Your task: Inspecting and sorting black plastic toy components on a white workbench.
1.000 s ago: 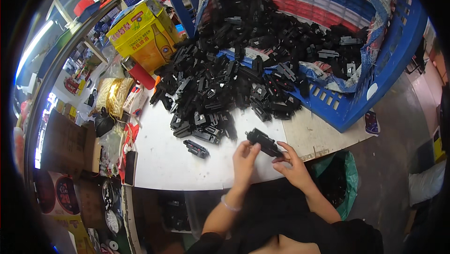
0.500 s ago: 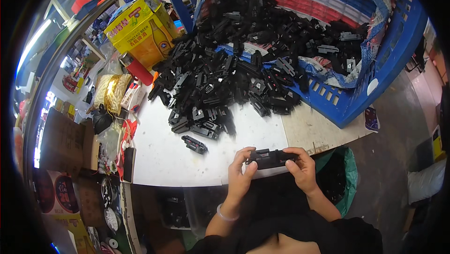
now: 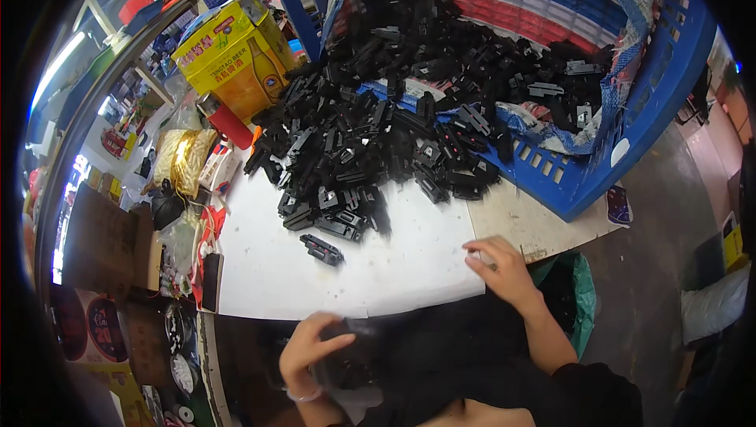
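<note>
My left hand [image 3: 309,352], a bracelet on its wrist, hovers just off the table's front edge above a clear plastic bin [image 3: 350,372]. Its thumb and fingers are apart, and nothing shows in them. Over the front right of the white table top [image 3: 409,269] is my right hand [image 3: 505,273], fingers loosely bent with a small gap at the thumb, apparently holding nothing. One black plastic part [image 3: 321,250] lies by itself between the hands and a large heap of similar black parts [image 3: 346,143].
A blue plastic crate [image 3: 571,191] lies tipped on the table, lined with a striped woven sack [image 3: 520,5]; the heap spills from it. On the left stand a yellow carton [image 3: 232,61] and a red cylinder [image 3: 228,121]. A green bag [image 3: 584,301] hangs below the right edge.
The black part held between both hands is gone from them and no longer visible. My left hand has moved left and down; my right hand has stayed near its place, fingers loosened.
</note>
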